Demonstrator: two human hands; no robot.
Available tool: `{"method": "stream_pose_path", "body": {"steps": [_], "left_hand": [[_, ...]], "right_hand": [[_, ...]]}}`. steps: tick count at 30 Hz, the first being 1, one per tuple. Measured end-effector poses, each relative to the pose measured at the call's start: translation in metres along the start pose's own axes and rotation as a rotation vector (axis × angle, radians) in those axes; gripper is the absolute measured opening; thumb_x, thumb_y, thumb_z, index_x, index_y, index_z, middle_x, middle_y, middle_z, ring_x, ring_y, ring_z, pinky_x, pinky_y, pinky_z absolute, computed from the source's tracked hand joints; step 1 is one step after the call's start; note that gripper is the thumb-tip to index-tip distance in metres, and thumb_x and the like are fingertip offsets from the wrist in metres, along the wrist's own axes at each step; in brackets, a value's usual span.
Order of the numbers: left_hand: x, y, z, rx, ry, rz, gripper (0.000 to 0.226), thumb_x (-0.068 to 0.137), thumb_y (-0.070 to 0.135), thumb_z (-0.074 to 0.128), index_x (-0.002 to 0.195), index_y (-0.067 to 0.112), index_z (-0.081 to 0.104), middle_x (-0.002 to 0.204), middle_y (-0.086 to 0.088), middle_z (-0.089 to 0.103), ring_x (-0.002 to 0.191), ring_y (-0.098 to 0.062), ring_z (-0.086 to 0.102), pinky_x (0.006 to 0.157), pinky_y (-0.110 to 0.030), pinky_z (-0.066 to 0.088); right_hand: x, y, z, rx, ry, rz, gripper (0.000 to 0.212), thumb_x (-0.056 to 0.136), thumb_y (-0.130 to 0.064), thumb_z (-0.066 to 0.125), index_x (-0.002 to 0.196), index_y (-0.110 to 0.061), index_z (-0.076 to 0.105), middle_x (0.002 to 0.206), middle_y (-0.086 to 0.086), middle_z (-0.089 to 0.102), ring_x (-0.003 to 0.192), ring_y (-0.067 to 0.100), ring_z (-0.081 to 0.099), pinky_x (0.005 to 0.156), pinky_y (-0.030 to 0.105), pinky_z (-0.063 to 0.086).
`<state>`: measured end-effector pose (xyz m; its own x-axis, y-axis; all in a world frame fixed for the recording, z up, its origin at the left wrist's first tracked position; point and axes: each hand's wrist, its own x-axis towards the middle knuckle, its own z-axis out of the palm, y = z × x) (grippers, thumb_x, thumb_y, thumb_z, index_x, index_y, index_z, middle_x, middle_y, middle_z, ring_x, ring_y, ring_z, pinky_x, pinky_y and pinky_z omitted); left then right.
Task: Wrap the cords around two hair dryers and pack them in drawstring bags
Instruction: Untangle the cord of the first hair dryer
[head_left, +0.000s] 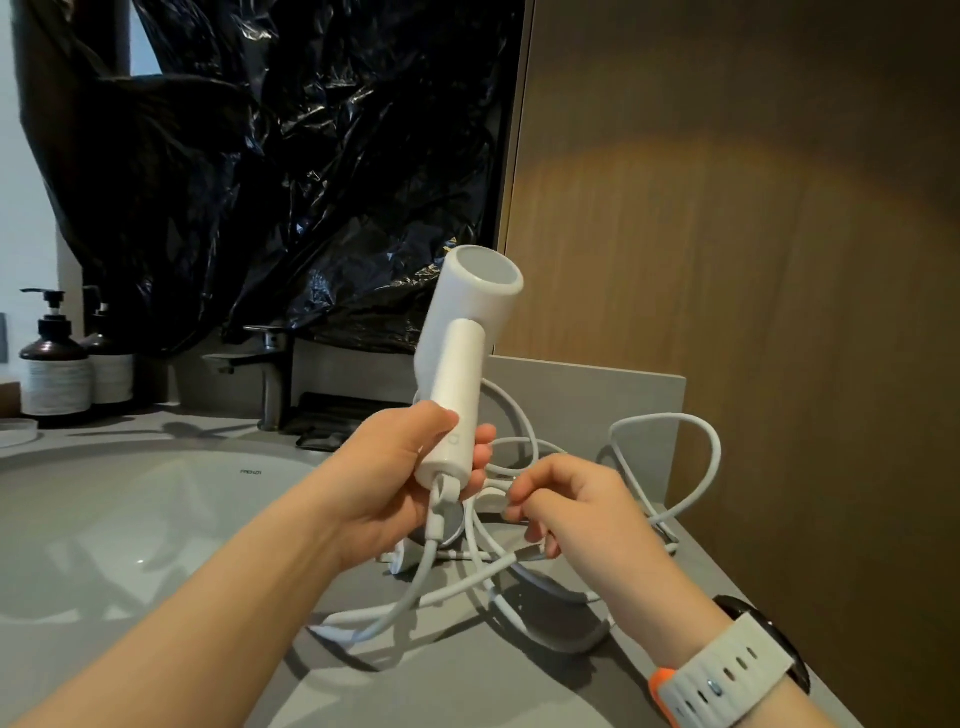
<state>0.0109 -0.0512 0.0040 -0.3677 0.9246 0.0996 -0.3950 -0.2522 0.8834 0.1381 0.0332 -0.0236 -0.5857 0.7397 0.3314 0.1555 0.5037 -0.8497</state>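
My left hand (402, 467) grips the handle of a white hair dryer (462, 332) and holds it upright above the grey counter, barrel tilted up to the right. Its white cord (415, 577) hangs from the handle's base and loops across the counter. My right hand (566, 504) pinches a stretch of that cord just right of the handle. Below the hands lies a second white hair dryer (488, 501), mostly hidden, with its own loose cord (691, 431) arching toward the right wall. A dark folded cloth (343, 415), possibly a bag, lies behind the faucet.
A round sink basin (130, 519) fills the left of the grey counter (441, 686). A dark faucet (272, 374) stands behind it. Two pump bottles (57, 364) stand at the far left. Black plastic sheeting (311, 156) hangs behind. A wooden wall (753, 260) bounds the right side.
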Motion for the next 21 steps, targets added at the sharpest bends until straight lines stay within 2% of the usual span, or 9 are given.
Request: {"method": "stream_pose_path", "body": {"steps": [2, 4, 7, 9, 12, 15, 16, 18, 21], "left_hand": [[0.0, 0.001, -0.003, 0.144, 0.035, 0.038, 0.018, 0.091, 0.003, 0.041, 0.102, -0.005, 0.052, 0.077, -0.013, 0.06, 0.055, -0.014, 0.058, 0.053, -0.026, 0.054], [0.002, 0.003, -0.005, 0.213, 0.057, 0.082, 0.017, 0.09, 0.004, 0.04, 0.092, -0.004, 0.054, 0.07, -0.01, 0.054, 0.054, -0.015, 0.052, 0.052, -0.024, 0.051], [0.006, 0.003, -0.01, 0.25, 0.059, 0.159, 0.007, 0.09, 0.008, 0.049, 0.089, 0.001, 0.052, 0.064, -0.006, 0.052, 0.05, -0.013, 0.048, 0.049, -0.019, 0.046], [0.007, 0.001, -0.012, 0.285, 0.048, 0.212, 0.012, 0.089, 0.014, 0.057, 0.09, 0.003, 0.051, 0.064, -0.005, 0.051, 0.05, -0.011, 0.048, 0.048, -0.019, 0.046], [0.009, 0.0, -0.012, 0.288, 0.03, 0.266, 0.01, 0.089, 0.011, 0.057, 0.09, 0.004, 0.05, 0.063, -0.004, 0.051, 0.051, -0.009, 0.05, 0.048, -0.02, 0.046], [0.011, 0.001, -0.013, 0.273, 0.034, 0.292, 0.006, 0.089, 0.006, 0.055, 0.087, 0.006, 0.05, 0.066, -0.003, 0.05, 0.054, -0.009, 0.052, 0.05, -0.022, 0.047], [0.011, 0.001, -0.014, 0.264, 0.029, 0.295, 0.006, 0.089, 0.006, 0.055, 0.088, 0.006, 0.049, 0.067, -0.004, 0.05, 0.055, -0.009, 0.052, 0.05, -0.022, 0.046], [0.01, 0.0, -0.014, 0.279, 0.007, 0.289, 0.008, 0.09, 0.005, 0.054, 0.09, 0.006, 0.046, 0.068, -0.006, 0.047, 0.052, -0.009, 0.051, 0.048, -0.021, 0.045], [0.009, -0.003, -0.016, 0.353, -0.012, 0.286, 0.009, 0.089, 0.002, 0.052, 0.091, 0.005, 0.044, 0.066, -0.007, 0.045, 0.05, -0.01, 0.048, 0.046, -0.02, 0.044]], "right_hand": [[-0.003, -0.007, 0.003, 0.058, -0.061, -0.034, 0.03, 0.086, 0.005, 0.043, 0.073, -0.009, 0.067, 0.072, 0.005, 0.067, 0.058, 0.008, 0.056, 0.054, 0.017, 0.047], [-0.006, -0.015, 0.011, 0.105, -0.174, -0.048, 0.027, 0.082, 0.003, 0.047, 0.074, -0.008, 0.07, 0.073, 0.006, 0.068, 0.063, 0.008, 0.061, 0.06, 0.015, 0.049], [-0.012, -0.02, 0.029, 0.038, -0.453, -0.063, 0.013, 0.073, -0.012, 0.062, 0.083, -0.016, 0.07, 0.089, 0.007, 0.072, 0.087, 0.014, 0.066, 0.086, 0.022, 0.049], [-0.015, -0.019, 0.038, 0.043, -0.552, -0.017, 0.004, 0.083, -0.017, 0.066, 0.082, -0.021, 0.067, 0.087, 0.0, 0.069, 0.086, 0.009, 0.063, 0.09, 0.024, 0.048], [-0.015, -0.016, 0.036, 0.084, -0.513, -0.009, 0.018, 0.091, -0.023, 0.058, 0.073, -0.021, 0.062, 0.072, -0.004, 0.066, 0.078, 0.01, 0.061, 0.09, 0.028, 0.047], [-0.014, -0.017, 0.021, 0.171, -0.386, 0.025, 0.029, 0.088, -0.019, 0.061, 0.062, -0.012, 0.052, 0.051, 0.001, 0.052, 0.054, 0.016, 0.055, 0.063, 0.022, 0.05], [-0.012, -0.016, 0.016, 0.149, -0.322, 0.01, 0.029, 0.084, -0.017, 0.065, 0.06, -0.009, 0.05, 0.049, 0.002, 0.048, 0.05, 0.015, 0.052, 0.056, 0.021, 0.048], [-0.009, -0.014, 0.005, 0.002, -0.183, -0.073, 0.022, 0.077, -0.011, 0.071, 0.065, -0.003, 0.055, 0.053, 0.003, 0.046, 0.052, 0.014, 0.048, 0.054, 0.025, 0.045], [-0.002, -0.01, -0.013, -0.206, 0.005, -0.169, 0.023, 0.071, -0.002, 0.069, 0.061, -0.017, 0.055, 0.049, -0.007, 0.048, 0.051, 0.009, 0.044, 0.055, 0.029, 0.041]]}}
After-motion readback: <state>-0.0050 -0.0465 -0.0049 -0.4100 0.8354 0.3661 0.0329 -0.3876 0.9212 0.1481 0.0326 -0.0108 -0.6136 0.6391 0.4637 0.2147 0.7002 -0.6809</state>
